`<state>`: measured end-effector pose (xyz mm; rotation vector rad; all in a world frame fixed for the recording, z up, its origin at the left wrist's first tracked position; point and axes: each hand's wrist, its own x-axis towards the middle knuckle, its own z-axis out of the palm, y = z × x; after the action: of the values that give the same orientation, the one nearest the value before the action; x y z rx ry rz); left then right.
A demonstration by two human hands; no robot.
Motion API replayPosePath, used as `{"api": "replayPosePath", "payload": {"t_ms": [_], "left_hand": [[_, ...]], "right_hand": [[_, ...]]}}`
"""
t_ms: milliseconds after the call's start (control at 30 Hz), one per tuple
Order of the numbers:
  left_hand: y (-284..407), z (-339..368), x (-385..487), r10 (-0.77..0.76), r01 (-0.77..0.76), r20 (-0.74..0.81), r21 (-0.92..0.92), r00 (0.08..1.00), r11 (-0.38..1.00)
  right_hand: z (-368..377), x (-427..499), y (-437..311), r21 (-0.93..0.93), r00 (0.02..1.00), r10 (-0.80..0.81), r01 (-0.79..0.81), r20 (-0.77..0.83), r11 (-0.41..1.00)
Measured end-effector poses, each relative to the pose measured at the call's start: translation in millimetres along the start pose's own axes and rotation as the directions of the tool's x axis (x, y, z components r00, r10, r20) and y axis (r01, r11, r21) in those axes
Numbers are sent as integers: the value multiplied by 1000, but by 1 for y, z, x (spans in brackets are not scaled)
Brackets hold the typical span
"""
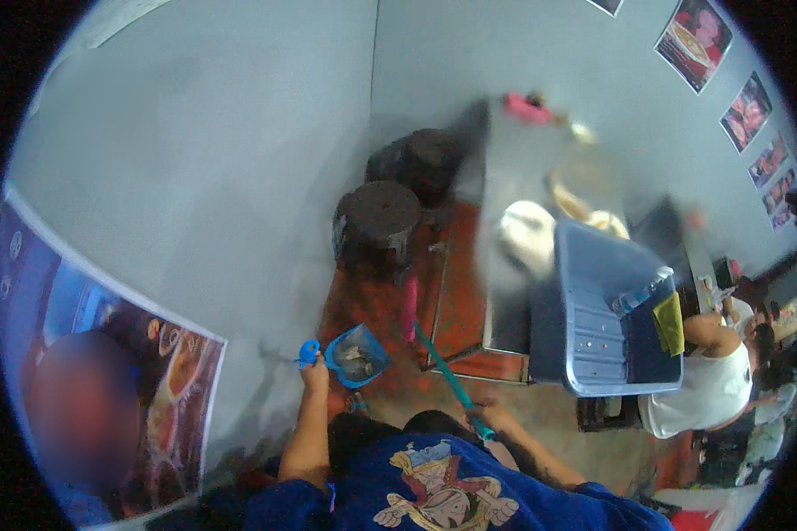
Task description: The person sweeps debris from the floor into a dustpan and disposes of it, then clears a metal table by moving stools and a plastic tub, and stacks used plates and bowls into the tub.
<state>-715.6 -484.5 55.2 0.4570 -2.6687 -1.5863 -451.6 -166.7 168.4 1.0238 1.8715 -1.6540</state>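
Observation:
My left hand (315,373) grips the handle of a blue plastic dustpan (372,345), whose ring end (309,350) sticks out above the fingers. Some pale, crumpled litter (356,362) lies in the pan. In my right hand (488,418) is the green handle (446,372) of a broom, slanting up and left from me. Its pink head (410,308) is low over the red floor (385,299), to the right of the dustpan and apart from it. Whether the bristles touch the floor I cannot tell.
Dark plastic stools (382,209) stand in the corner. At right, a grey tub (571,318) holds a spray bottle (631,302), with a yellow cloth (669,324) over its rim. Behind it is a table (505,159) with blurred white items. A person in a white top (704,388) sits beyond.

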Motion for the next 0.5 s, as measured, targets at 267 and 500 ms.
{"api": "replayPosePath", "payload": {"t_ms": [267, 500], "left_hand": [[38, 9, 62, 40, -35, 98, -54, 994, 998], [21, 34, 101, -9, 8, 120, 9, 993, 1000]], "right_hand": [[28, 48, -83, 265, 975, -120, 167, -186, 950], [27, 114, -179, 328, 955, -50, 149, -291, 933]]}}
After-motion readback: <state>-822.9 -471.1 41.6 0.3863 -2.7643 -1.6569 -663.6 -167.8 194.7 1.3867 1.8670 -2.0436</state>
